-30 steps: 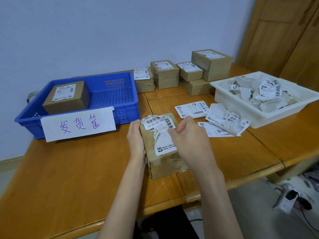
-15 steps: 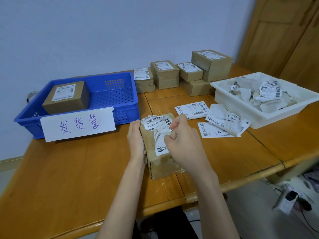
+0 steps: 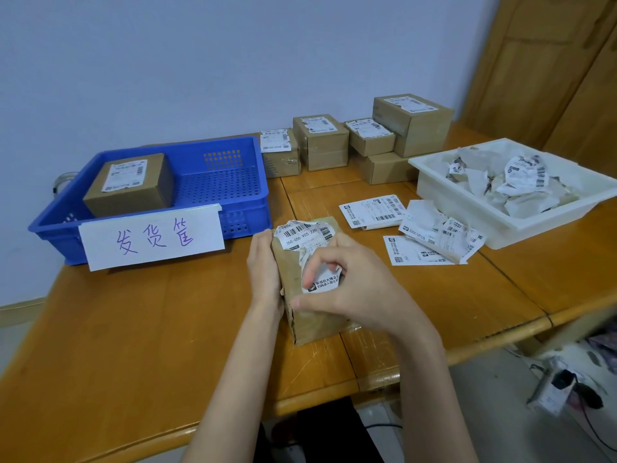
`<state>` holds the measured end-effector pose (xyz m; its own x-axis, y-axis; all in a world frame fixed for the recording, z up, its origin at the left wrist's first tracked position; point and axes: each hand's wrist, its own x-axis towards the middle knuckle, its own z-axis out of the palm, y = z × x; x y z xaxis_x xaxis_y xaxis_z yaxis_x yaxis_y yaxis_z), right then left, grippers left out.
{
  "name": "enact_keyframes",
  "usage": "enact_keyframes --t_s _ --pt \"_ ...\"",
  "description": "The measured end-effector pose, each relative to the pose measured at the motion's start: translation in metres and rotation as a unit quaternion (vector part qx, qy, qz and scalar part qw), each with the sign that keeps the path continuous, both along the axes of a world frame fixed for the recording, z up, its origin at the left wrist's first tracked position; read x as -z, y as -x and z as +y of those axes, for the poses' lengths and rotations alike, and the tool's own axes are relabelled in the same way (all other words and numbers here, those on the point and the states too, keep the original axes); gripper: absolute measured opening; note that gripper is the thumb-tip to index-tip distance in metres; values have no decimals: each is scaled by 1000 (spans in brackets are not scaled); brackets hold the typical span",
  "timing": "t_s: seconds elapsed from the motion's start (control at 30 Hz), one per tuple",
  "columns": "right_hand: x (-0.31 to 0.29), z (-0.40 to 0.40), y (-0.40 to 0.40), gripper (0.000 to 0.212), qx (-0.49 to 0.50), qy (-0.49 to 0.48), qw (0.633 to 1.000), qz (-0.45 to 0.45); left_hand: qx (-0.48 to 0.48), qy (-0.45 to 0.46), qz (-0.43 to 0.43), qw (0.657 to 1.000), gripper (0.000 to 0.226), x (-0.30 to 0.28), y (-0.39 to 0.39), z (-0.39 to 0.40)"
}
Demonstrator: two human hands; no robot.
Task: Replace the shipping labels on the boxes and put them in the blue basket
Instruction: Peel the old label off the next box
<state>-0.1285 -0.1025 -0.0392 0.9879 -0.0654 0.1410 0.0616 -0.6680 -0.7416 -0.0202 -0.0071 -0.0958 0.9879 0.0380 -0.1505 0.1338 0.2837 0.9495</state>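
Note:
A brown cardboard box [image 3: 314, 324] lies on the wooden table in front of me, with a torn white shipping label [image 3: 300, 233] on its top. My left hand [image 3: 263, 265] holds the box's left side. My right hand [image 3: 354, 289] lies over the box and pinches a loose, crumpled strip of the label between thumb and fingers. The blue basket [image 3: 230, 195] stands at the left, with a handwritten paper sign on its front. One labelled box [image 3: 130, 183] sits inside it.
Several labelled cardboard boxes [image 3: 414, 123] stand at the back of the table. Fresh labels [image 3: 372, 210] lie to the right of the box. A white tray [image 3: 430, 187] of crumpled old labels stands at the far right. The table's edge is near me.
My right hand has pulled the torn label strip down the box toward me, peeling more of it off. My left hand and the box have stayed put.

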Motion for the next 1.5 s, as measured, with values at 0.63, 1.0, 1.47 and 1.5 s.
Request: enact_keyframes --t_s 0.63,1.0,1.47,1.5 --pt "8 -10 -6 11 -26 -74 996 -44 -15 -21 -7 1000 21 -2 2 -1" --pt "13 -13 -7 11 -12 -105 993 -55 -15 -20 6 1000 22 -2 1 -2" --pt "17 -13 -8 10 -17 -62 997 -50 -14 -20 7 1000 22 -2 1 -2" --pt "19 -12 -10 11 -1 -65 996 -64 -11 -15 9 1000 22 -2 1 -2"
